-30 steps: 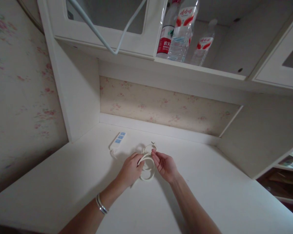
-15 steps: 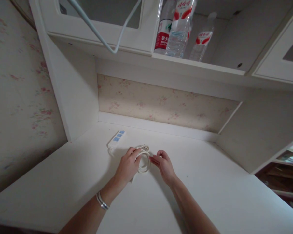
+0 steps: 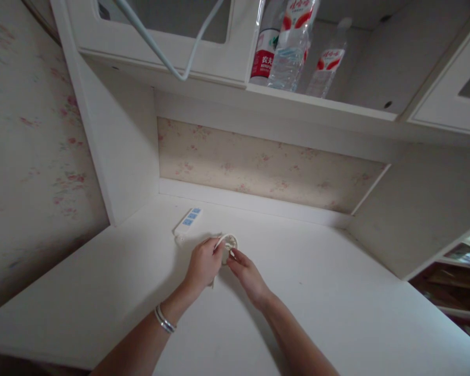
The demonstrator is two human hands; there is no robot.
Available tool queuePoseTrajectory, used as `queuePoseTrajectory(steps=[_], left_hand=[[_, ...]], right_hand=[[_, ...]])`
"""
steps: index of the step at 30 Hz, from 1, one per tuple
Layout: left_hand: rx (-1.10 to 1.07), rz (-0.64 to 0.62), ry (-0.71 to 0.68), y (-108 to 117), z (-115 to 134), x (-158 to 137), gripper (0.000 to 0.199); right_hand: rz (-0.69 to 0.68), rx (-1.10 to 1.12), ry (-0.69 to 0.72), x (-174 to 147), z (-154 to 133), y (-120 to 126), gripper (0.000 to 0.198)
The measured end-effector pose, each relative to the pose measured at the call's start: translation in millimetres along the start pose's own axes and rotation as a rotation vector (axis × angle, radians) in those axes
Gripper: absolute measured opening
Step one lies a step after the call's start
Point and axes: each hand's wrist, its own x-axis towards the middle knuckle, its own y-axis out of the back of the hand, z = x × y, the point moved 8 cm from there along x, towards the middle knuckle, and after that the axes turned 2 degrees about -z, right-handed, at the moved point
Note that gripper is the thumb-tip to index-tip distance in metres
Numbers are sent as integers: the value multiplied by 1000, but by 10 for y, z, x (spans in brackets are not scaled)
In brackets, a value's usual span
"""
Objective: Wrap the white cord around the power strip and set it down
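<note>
A white power cord (image 3: 232, 238) is looped into a small coil above the white desktop. My left hand (image 3: 206, 263) grips the coil's left side, fingers wrapped round it, and a short cord end hangs below that hand. At the coil's right lower edge, my right hand (image 3: 247, 274) pinches part of the cord between thumb and fingers; the fingertips are partly hidden. Just beyond my left hand lies a white power strip (image 3: 188, 222) with blue socket faces, its cord leaving the near end.
The white desktop (image 3: 337, 292) has side panels and a low back ledge. Overhead, an open shelf (image 3: 360, 104) holds several plastic bottles (image 3: 290, 52). A pale bent tube (image 3: 184, 73) hangs in front of the left cabinet door.
My right hand has moved left to the coil and now pinches the cord. The coil has tilted and looks narrower. My left hand keeps its grip.
</note>
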Motion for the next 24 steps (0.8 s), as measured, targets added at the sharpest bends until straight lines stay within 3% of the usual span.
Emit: queuePoseTrajectory(steps=[7, 11, 13, 16, 18, 24], left_hand=[[-578, -210, 287, -195, -115, -21, 36], [-718, -410, 293, -294, 20, -99, 35], [-729, -442, 270, -315, 61, -113, 35], [-667, -368, 226, -303, 57, -87, 35], [-576, -306, 183, -287, 54, -69, 36], [-302, -116, 85, -156, 85, -55, 30]], right_hand=[[57, 47, 24, 104, 31, 92, 62], [115, 90, 83, 100, -19, 222, 70], [59, 203, 47, 71, -52, 218, 72], [-50, 453, -2, 17, -149, 192, 64], [-53, 550, -5, -3, -202, 224, 62], [-63, 511, -133, -4, -48, 229, 80]])
